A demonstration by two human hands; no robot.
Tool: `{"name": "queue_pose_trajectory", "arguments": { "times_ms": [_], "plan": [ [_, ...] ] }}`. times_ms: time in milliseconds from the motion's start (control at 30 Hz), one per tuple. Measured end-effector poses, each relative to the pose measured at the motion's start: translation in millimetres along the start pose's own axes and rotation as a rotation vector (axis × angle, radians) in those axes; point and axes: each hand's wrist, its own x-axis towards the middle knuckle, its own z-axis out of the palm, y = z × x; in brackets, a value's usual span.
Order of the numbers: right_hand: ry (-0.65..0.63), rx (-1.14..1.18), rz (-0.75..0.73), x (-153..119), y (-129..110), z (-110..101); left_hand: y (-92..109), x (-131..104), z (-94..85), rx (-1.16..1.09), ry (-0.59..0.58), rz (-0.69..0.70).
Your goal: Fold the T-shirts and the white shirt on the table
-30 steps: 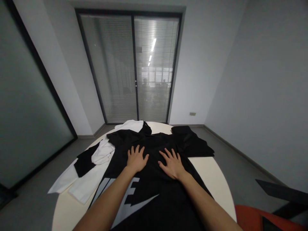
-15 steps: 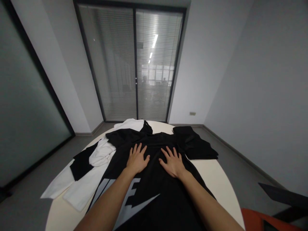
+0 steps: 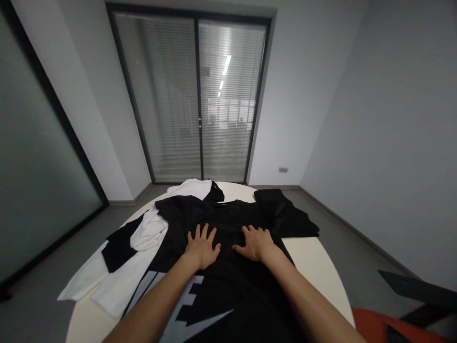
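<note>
A black T-shirt [image 3: 228,281] with a large grey printed logo lies spread over the round table, its neckline at the far side. My left hand [image 3: 202,247] rests on the chest of the shirt, palm down, fingers spread. Beside it, my right hand [image 3: 254,243] also lies on the fabric, thumb out and fingers somewhat bent; no gripped cloth can be made out. The forearms cover part of the print.
Left of the shirt, a white and black garment [image 3: 148,233] lies crumpled, with long white pieces [image 3: 114,290] near the cream table's edge [image 3: 332,281]. Folded black cloth [image 3: 296,221] sits at the right. White cloth [image 3: 189,188] lies far back. A red chair [image 3: 371,326] stands lower right.
Both hands have come slightly nearer to me over the shirt. The right hand's fingers are more bent than before. Wrinkles at the shirt's collar have shifted, and the camera view has moved a little.
</note>
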Motion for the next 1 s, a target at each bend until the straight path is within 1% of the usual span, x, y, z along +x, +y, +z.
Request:
{"name": "queue_pose_trajectory", "arguments": {
  "times_ms": [67,133,167,233,300,333,400,467,500,533,567,633,667,700,733,800,833,867,933,1000],
  "plan": [
    [0.103,0.012,-0.008,5.5,-0.7,-1.8,1.8,0.7,-11.6,0.059,-0.025,0.013],
    [0.196,0.048,-0.023,11.6,0.9,8.3,4.9,3.8,-21.0,0.105,0.007,0.04],
    [0.205,0.071,-0.028,14.5,2.6,16.5,6.7,6.2,-23.5,0.117,0.029,0.05],
    [0.133,0.126,0.004,19.6,7.1,33.7,9.6,12.2,-22.5,0.103,0.066,0.064],
    [0.062,0.177,0.037,24.1,12.7,45.3,11.0,18.8,-14.0,0.054,0.105,0.067],
    [0.051,0.194,0.038,26.5,16.0,47.1,11.0,21.9,-8.0,0.021,0.131,0.063],
    [0.088,0.205,0.026,32.0,24.6,42.3,9.9,27.0,4.4,-0.039,0.188,0.054],
    [0.193,0.203,0.042,38.6,38.1,29.3,7.6,30.7,14.0,-0.071,0.228,0.053],
    [0.272,0.198,0.075,42.2,47.0,21.4,6.3,32.1,17.0,-0.083,0.234,0.055],
    [0.362,0.185,0.121,45.8,57.3,13.5,5.0,33.2,18.9,-0.091,0.231,0.058],
    [0.45,0.171,0.198,49.3,68.8,6.3,3.9,34.3,19.9,-0.097,0.227,0.061],
    [0.577,0.16,0.398,55.9,93.0,-4.8,2.5,36.6,20.0,-0.104,0.227,0.066],
    [0.583,0.165,0.498,58.9,104.7,-8.4,2.1,37.8,19.6,-0.105,0.227,0.066],
    [0.555,0.181,0.578,61.9,115.5,-10.6,2.0,39.2,19.2,-0.104,0.227,0.064],
    [0.483,0.209,0.616,64.8,124.8,-11.7,1.9,40.7,18.9,-0.104,0.225,0.061],
    [0.355,0.265,0.59,70.9,138.4,-11.5,1.7,43.8,18.9,-0.102,0.217,0.052],
    [0.325,0.29,0.551,74.1,142.7,-10.7,1.5,45.3,19.2,-0.1,0.213,0.049],
    [0.324,0.316,0.514,77.3,145.5,-9.7,1.3,46.6,19.7,-0.099,0.213,0.048],
    [0.366,0.39,0.461,83.8,149.0,-8.1,0.6,48.8,20.8,-0.098,0.217,0.047],
    [0.416,0.488,0.45,89.5,152.8,-7.3,0.0,50.1,21.8,-0.099,0.223,0.04]
  ]
}}
